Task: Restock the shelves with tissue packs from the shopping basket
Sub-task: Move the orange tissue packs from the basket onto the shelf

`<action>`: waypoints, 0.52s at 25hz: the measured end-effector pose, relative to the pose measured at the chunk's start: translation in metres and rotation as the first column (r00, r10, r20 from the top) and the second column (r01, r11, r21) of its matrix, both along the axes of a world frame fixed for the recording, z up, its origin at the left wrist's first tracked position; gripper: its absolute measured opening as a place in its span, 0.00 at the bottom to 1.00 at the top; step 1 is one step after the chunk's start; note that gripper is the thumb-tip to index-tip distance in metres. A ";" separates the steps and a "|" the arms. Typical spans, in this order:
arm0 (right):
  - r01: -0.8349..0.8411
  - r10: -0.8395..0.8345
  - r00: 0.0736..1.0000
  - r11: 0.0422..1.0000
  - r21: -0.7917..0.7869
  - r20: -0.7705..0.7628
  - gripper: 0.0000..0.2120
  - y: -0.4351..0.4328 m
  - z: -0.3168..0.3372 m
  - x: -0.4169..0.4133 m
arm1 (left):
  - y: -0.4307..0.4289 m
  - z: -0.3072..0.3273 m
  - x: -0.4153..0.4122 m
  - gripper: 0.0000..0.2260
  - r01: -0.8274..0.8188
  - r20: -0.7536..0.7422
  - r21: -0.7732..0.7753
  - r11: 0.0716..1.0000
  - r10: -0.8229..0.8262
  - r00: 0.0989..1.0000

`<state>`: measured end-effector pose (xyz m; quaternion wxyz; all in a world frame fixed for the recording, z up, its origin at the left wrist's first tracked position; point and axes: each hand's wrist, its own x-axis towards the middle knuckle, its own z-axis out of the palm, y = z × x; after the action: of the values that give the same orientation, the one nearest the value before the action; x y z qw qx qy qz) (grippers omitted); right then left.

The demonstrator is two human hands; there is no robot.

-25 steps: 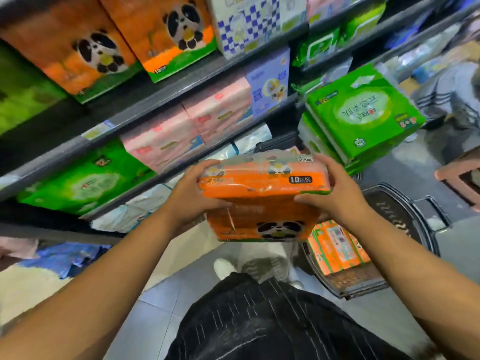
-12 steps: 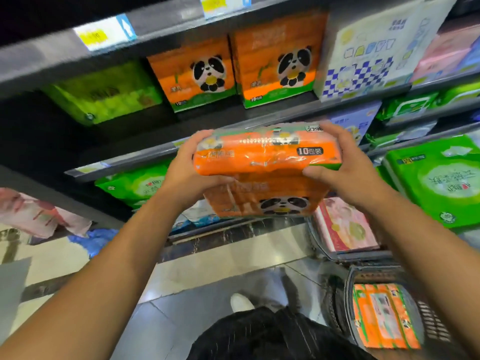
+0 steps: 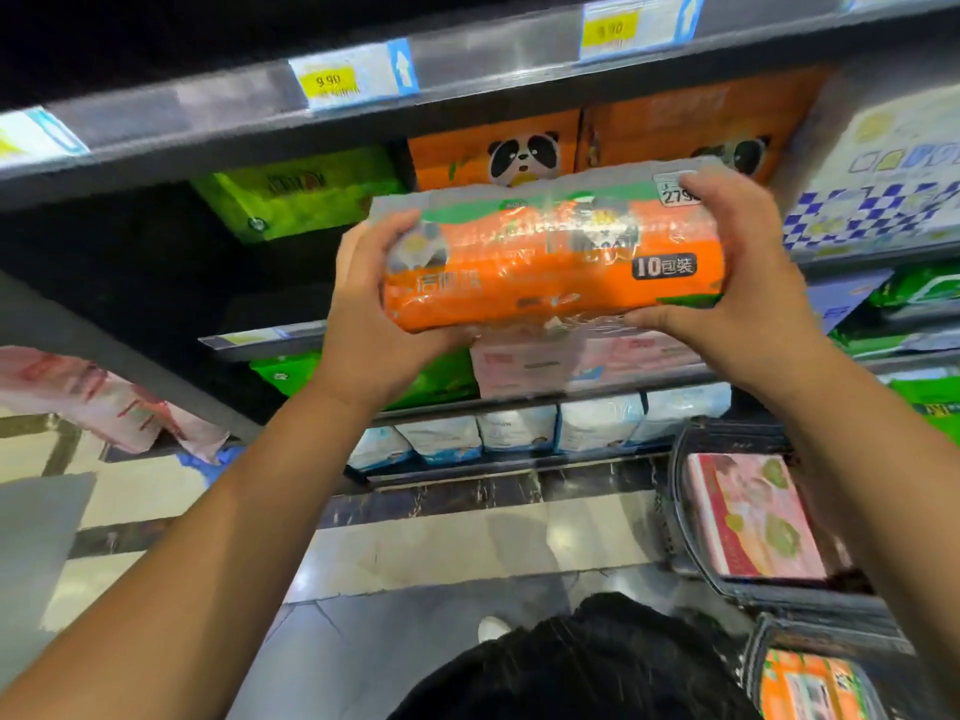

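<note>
Orange tissue pack, film-wrapped, sits at centre frame. The left hand is curled round one end and the right hand round the other. It is held up before the matching panda packs on the shelf. Placing looks to be the step in hand. Next, the pack likely needs sliding forward, level, into that row. Another orange pack lies in the basket at lower right.

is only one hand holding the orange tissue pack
No, the left hand grips the left end of the orange tissue pack and the right hand grips its right end.
</note>
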<state>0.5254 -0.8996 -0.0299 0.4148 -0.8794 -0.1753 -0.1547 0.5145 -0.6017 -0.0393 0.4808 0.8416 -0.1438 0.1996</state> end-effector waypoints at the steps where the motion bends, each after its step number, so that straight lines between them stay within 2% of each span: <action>1: -0.008 0.007 0.999 1.000 0.002 0.052 0.46 0.002 0.000 0.006 | 0.003 -0.003 0.004 0.35 -0.018 0.044 0.025 1.000 0.017 0.999; 3: -0.032 0.030 0.989 0.999 0.011 0.143 0.44 0.006 -0.005 0.020 | 0.007 -0.011 0.013 0.36 -0.045 0.088 0.052 0.998 0.041 0.995; 5: -0.048 0.043 0.979 0.999 0.018 0.201 0.41 0.010 -0.017 0.036 | 0.009 -0.023 0.025 0.36 -0.085 0.070 0.075 0.994 0.080 0.994; 10: -0.073 0.065 0.987 0.996 0.054 0.144 0.39 0.013 -0.048 0.080 | 0.004 -0.042 0.058 0.34 -0.203 0.034 0.264 0.943 0.201 0.979; 13: -0.061 0.056 0.996 0.996 0.065 0.070 0.39 0.015 -0.061 0.107 | -0.001 -0.048 0.080 0.35 -0.238 0.023 0.319 0.917 0.244 0.969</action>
<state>0.6324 -0.8848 -0.0912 0.4423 -0.8535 -0.2099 -0.1782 0.5947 -0.6024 -0.0874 0.3114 0.9212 -0.0651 0.2240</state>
